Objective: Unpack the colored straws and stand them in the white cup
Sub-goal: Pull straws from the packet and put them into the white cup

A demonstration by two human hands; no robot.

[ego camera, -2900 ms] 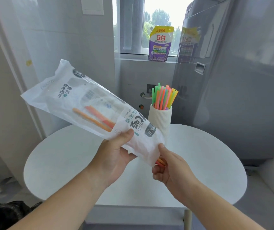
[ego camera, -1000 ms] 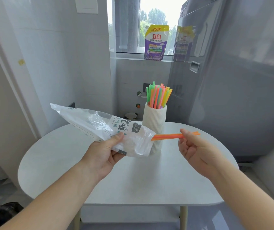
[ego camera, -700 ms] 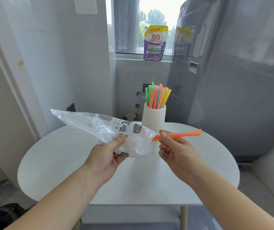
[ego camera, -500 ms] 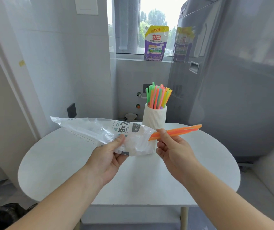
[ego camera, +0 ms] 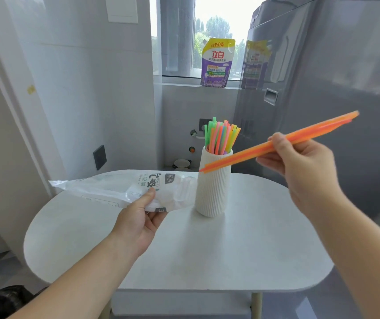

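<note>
- The near edge of the white table (ego camera: 207,261) runs across the bottom of my view. The near half of its top is bare, with open room between my two forearms.
- My left hand (ego camera: 138,217) is at near left, thumb on top and fingers curled beneath, pinching the plastic bag (ego camera: 106,189). The bag lies low over the table's left side; its right end is just beside the white cup (ego camera: 213,187), and I cannot tell if they touch.
- My right hand (ego camera: 299,166) is up at the right, above the table's right edge, with thumb and fingers clamped on the orange straws (ego camera: 249,154). The straws slant up to the right, and their low end crosses the cup's upper wall in my view.
- The cup stands upright at mid-table, with coloured straws (ego camera: 221,137) fanned above its rim.
- Far right, the grey appliance (ego camera: 334,111) closes that side. On the far sill stands a purple pouch (ego camera: 216,61).
- Half a second ago the orange straws' ends were still at the bag's mouth. Now they are clear of it, lifted higher and further right, and the bag has dropped lower.
</note>
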